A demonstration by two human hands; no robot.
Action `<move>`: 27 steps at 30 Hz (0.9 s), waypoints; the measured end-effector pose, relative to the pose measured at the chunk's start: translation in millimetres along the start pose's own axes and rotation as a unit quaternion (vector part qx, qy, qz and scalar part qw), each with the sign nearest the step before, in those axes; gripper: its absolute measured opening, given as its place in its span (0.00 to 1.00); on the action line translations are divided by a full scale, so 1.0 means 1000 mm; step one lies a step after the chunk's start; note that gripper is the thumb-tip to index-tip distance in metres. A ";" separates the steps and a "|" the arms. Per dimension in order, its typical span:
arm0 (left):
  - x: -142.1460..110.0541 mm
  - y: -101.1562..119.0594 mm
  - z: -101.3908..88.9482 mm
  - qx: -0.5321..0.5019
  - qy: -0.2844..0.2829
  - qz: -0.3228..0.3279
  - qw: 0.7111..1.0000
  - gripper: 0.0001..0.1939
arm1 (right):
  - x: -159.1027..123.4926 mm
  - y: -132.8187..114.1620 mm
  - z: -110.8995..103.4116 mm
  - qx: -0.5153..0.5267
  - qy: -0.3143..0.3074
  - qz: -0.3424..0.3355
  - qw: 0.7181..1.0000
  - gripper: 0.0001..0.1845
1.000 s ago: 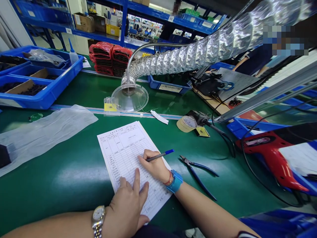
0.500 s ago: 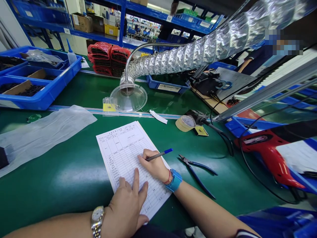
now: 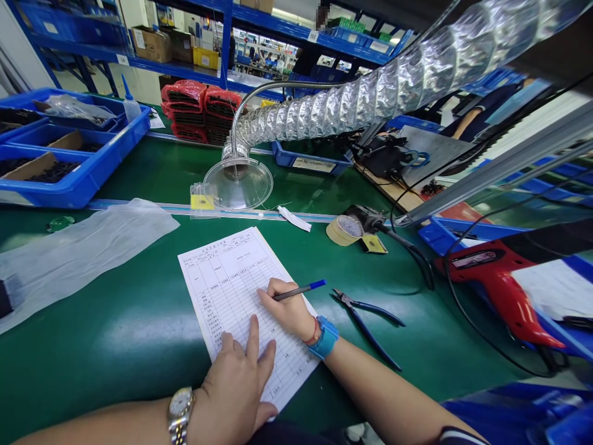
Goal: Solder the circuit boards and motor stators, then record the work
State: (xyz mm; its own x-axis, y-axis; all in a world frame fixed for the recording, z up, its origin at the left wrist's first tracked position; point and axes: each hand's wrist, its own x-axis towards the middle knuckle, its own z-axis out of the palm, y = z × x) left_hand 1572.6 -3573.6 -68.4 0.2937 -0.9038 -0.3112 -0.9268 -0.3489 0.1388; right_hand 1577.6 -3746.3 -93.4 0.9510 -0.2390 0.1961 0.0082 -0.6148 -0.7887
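A printed form (image 3: pixel 227 266) with a ruled table lies slanted on the green work surface (image 3: pixel 115 303). My left hand (image 3: pixel 238 383) rests on its lower part, fingers spread and flat, with a metal watch on the wrist. Higher up on the sheet, my right hand (image 3: pixel 287 309) is closed around a pen (image 3: pixel 299 290) with a blue end cap. The pen's writing tip is hidden behind my fingers. A blue band circles the right wrist. Just right of that hand lies a pair of cutting pliers (image 3: pixel 356 309) with dark blue handles, jaws toward the form.
A clear round fume hood (image 3: pixel 238 185) on a silver duct (image 3: pixel 370 99) hangs behind the form. Blue bins (image 3: pixel 92 173) stand left, near a translucent plastic sheet (image 3: pixel 106 247). A tape roll (image 3: pixel 343 230) and a red heat gun (image 3: pixel 504 284) lie right. Another person's arm (image 3: pixel 467 120) shows behind.
The pen has tilted very slightly in my right hand. The whole view has shifted a little; my left hand stays in place on the form.
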 end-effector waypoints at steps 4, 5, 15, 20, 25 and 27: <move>0.000 0.000 -0.001 -0.002 0.008 0.002 1.000 0.41 | 0.000 -0.002 0.000 -0.003 -0.006 0.001 1.000 0.17; 0.000 0.000 -0.001 -0.003 0.008 0.004 1.000 0.41 | 0.001 -0.002 0.000 -0.003 -0.007 0.001 1.000 0.17; 0.000 -0.001 -0.002 -0.010 0.005 0.004 1.000 0.41 | 0.000 -0.001 0.000 0.000 -0.012 -0.008 1.000 0.17; 0.000 0.000 -0.003 -0.004 0.002 0.002 1.000 0.41 | 0.001 -0.001 0.000 0.001 -0.009 -0.013 1.000 0.17; 0.000 0.000 -0.003 0.002 -0.001 0.003 1.000 0.41 | 0.001 0.000 0.001 0.000 -0.005 -0.018 1.000 0.17; 0.000 0.000 -0.003 0.006 -0.002 0.002 1.000 0.41 | 0.001 0.000 0.000 0.001 -0.008 -0.020 1.000 0.17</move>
State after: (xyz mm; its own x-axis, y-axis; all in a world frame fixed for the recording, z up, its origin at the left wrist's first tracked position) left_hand 1573.7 -3574.4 -65.7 0.2895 -0.9040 -0.3146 -0.9305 -0.3429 0.1289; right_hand 1578.5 -3746.5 -93.6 0.9549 -0.2020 0.2178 0.0467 -0.6219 -0.7817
